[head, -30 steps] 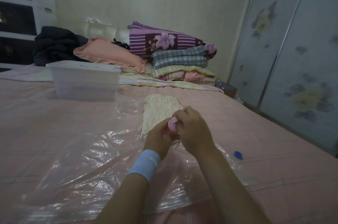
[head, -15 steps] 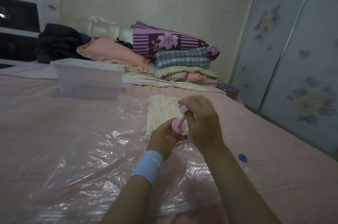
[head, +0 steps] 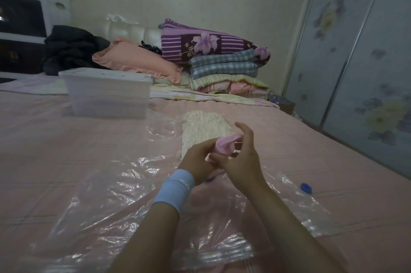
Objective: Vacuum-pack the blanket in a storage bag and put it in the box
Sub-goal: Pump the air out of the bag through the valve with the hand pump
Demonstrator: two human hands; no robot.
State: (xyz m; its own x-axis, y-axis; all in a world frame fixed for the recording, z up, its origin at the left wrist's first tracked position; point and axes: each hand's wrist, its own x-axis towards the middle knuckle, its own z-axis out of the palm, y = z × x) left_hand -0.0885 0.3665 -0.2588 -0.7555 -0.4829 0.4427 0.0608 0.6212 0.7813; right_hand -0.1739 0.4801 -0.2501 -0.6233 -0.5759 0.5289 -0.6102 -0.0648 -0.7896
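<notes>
Far left, a heap of dark clothing (head: 73, 50) lies at the head of the pink-covered bed (head: 44, 150). In front of it stands a translucent white plastic box (head: 109, 92), lid on, resting on the bed cover and well apart from the hands.

A large clear plastic storage bag (head: 124, 197) is spread flat and crinkled over the near half of the bed. The cream ribbed blanket (head: 200, 128) lies at the bag's far end, apparently under the film, flat on the bed, outside the box and to its right.

Centre, the left hand (head: 195, 161), with a light blue wristband (head: 175, 188), grasps the barrel of a small pink hand pump (head: 224, 144) held above the bag. The right hand (head: 242, 161) is cupped at the pump's far end, thumb against its underside and forefinger raised; whether it grips the pump cannot be told.

Right of the forearms, a small blue round cap (head: 306, 188) lies near the bag's edge. Behind, a stack of folded bedding (head: 224, 72) sits against the wall. Far right stand sliding wardrobe doors with flower prints (head: 367, 72).
</notes>
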